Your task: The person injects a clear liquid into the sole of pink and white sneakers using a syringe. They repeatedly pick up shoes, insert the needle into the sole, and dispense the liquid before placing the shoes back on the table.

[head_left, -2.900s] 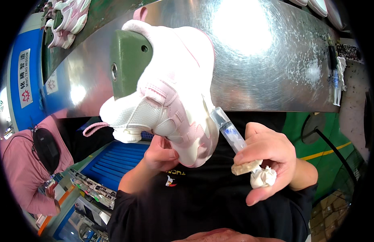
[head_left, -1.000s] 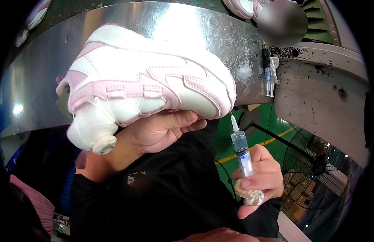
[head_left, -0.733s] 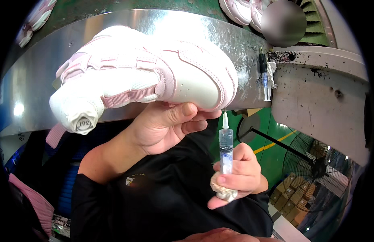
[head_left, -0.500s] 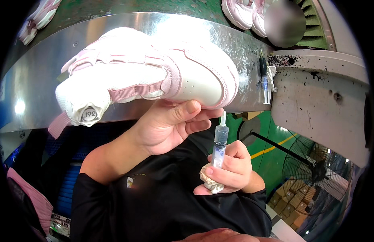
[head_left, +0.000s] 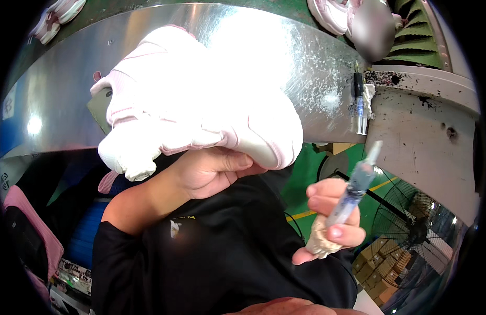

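Note:
A white and pink sneaker (head_left: 201, 105) is held up over the near edge of a metal bench, its toe toward the right. My left hand (head_left: 214, 170) grips it from below near the toe, thumb showing and the other fingers partly hidden under the shoe. My right hand (head_left: 334, 215) is closed around a clear syringe (head_left: 353, 191), whose nozzle points up and to the right, apart from the shoe. A crumpled, off-white wad (head_left: 321, 239) wraps the syringe's lower end inside that hand.
Two more syringes (head_left: 360, 102) and a crumpled white scrap (head_left: 369, 100) lie at the right end of the metal bench (head_left: 327, 68). Other sneakers (head_left: 327, 16) stand beyond it on a green surface. A floor fan (head_left: 416, 231) and cardboard boxes (head_left: 379, 268) are at lower right.
My right hand has moved right, away from the shoe, and the syringe has tilted to the right. My left hand has rolled the shoe, so more of its upper side faces me.

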The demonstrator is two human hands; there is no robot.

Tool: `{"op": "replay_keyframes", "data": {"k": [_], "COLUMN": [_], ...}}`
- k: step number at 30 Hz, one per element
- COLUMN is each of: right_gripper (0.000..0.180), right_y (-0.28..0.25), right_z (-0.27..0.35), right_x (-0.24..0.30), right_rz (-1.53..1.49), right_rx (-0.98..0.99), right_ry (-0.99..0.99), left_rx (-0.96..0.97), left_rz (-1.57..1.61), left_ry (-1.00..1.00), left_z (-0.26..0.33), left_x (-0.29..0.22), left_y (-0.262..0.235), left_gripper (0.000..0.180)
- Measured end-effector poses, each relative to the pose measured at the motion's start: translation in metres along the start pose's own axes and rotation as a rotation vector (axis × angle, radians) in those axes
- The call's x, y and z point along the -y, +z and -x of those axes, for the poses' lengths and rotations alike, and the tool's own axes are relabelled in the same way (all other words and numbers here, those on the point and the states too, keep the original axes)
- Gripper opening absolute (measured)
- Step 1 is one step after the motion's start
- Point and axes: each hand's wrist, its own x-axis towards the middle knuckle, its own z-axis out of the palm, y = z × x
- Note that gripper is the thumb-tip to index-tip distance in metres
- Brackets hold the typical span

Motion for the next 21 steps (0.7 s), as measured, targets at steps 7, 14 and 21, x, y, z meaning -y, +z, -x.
{"op": "replay_keyframes", "data": {"k": [7, 14, 21], "right_gripper": [0.052, 0.046, 0.081], "right_y": [0.017, 0.023, 0.003], "right_z": [-0.02, -0.024, -0.003], "right_x": [-0.027, -0.029, -0.026], "right_rz": [-0.195, 0.096, -0.381], "right_rx": [0.081, 0.158, 0.006], "right_ry": [-0.03, -0.141, 0.025], "left_rx": [-0.088, -0.076, -0.028], "left_rz": [-0.032, -0.018, -0.103], "left_ry": [-0.077, -0.039, 0.051], "left_z": [0.017, 0.013, 0.013], "left_x": [0.002, 0.002, 0.002], "left_y": [-0.006, -0.004, -0.008], "left_gripper": [0.045, 0.04, 0.04]}}
